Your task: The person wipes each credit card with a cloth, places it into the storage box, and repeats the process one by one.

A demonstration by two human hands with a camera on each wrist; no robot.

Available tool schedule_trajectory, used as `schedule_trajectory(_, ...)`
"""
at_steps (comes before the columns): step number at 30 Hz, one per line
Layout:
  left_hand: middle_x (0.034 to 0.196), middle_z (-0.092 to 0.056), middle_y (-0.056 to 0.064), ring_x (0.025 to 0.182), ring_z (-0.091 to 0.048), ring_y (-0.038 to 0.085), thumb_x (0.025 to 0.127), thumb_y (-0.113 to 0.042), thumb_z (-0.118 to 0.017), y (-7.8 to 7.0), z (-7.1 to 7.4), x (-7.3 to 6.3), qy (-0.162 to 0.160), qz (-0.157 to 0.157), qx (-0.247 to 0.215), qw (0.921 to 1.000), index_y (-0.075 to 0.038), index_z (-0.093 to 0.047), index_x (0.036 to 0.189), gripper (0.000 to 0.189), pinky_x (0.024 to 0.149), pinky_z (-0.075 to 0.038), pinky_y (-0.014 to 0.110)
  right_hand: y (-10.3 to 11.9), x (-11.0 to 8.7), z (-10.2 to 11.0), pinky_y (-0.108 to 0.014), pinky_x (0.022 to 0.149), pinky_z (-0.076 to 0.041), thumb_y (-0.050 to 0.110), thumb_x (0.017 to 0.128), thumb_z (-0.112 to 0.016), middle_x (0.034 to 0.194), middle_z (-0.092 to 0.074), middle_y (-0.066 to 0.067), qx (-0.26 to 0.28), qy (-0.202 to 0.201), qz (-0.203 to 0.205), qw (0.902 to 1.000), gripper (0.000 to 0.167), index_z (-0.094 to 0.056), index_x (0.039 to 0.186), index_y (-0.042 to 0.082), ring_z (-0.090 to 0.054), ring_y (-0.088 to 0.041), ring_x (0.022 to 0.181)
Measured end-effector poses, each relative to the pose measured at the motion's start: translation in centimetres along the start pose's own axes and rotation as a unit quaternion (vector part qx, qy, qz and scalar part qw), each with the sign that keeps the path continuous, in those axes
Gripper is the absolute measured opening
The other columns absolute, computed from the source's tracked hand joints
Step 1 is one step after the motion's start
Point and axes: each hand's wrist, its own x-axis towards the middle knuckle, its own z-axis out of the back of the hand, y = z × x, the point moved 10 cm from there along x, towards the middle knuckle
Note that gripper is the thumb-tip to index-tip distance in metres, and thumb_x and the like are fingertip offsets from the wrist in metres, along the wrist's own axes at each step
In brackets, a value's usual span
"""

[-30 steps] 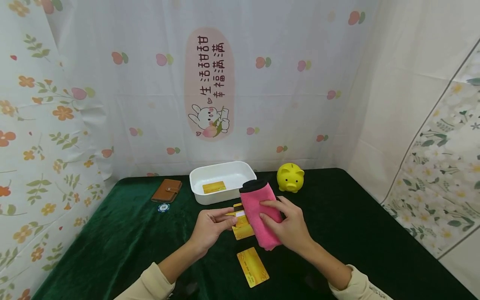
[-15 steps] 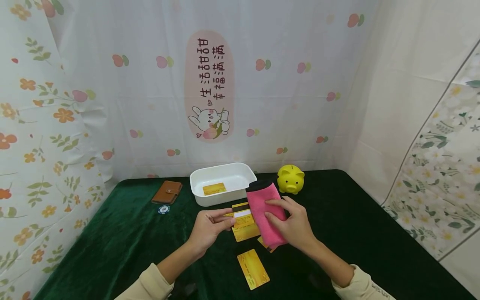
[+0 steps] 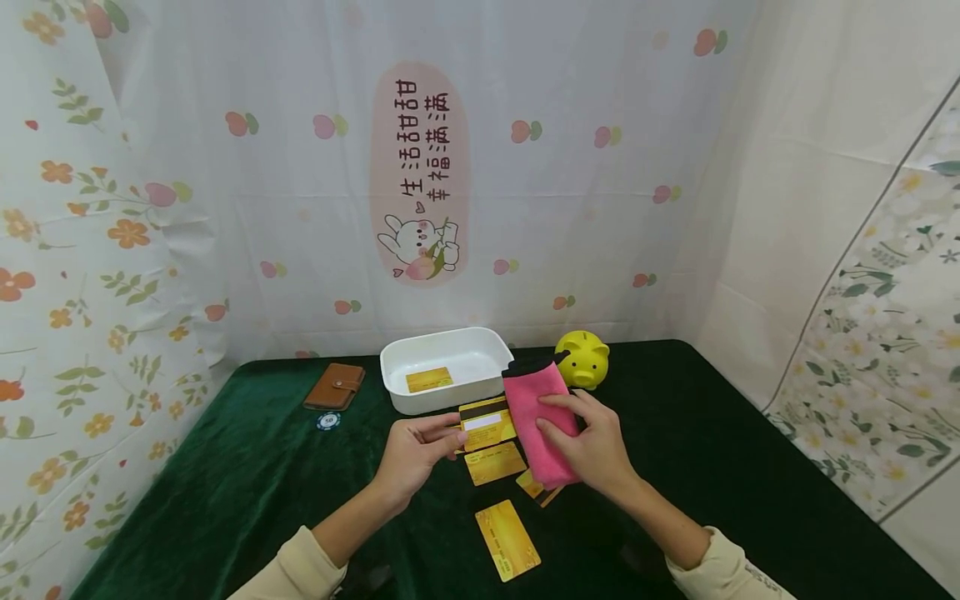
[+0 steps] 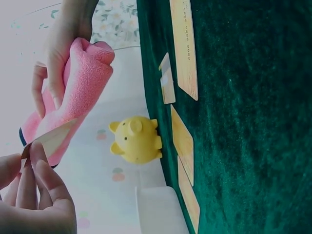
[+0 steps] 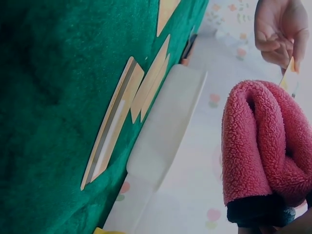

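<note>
My left hand pinches one end of a yellow bank card, its dark stripe and white strip facing me. In the right wrist view that card appears edge-on. A folded pink cloth with black edging is gripped by my right hand, just right of the card. In the left wrist view the cloth meets or overlaps the card's far end; I cannot tell if they touch. Beneath lie a yellow card, a stripe-up card partly hidden by the cloth, and another card nearer me.
Behind the hands stands a white tray with a yellow card in it. A yellow piggy bank is at the back right. To the left lie a brown wallet and a poker chip on the green cloth.
The pink cloth has moved right in my right hand, showing more of the held card's striped face. A stripe-up card has come into view below the cloth. My left hand has barely moved.
</note>
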Motion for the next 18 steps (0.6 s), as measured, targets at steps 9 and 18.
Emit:
schedule_trajectory(9,0.107,-0.072,0.019,0.081,-0.068,0.017,0.091,-0.002,-0.069,0.6,1.3,0.0,-0.034,0.007,-0.015,0.9993,0.007,-0.067,0.119,0.029,0.070,-0.054,0.025,-0.3,-0.1,0.4,-0.028,0.061,-0.055,0.005,0.082,-0.081,0.099,-0.066,-0.006,0.003,-0.002,-0.017,0.9999,0.031,-0.073,0.110,0.013,-0.058,-0.016,0.077)
schedule_trajectory(18,0.107,-0.072,0.019,0.084,-0.069,0.020,0.090,0.000,-0.070,0.8,1.5,0.1,-0.033,0.013,-0.029,0.9989,0.001,-0.052,0.121,0.036,0.071,-0.056,0.027,-0.3,-0.3,0.6,-0.028,0.062,-0.055,0.007,0.083,-0.080,0.101,-0.066,-0.002,0.018,-0.002,-0.035,0.9992,0.029,-0.073,0.111,0.016,-0.059,-0.015,0.079)
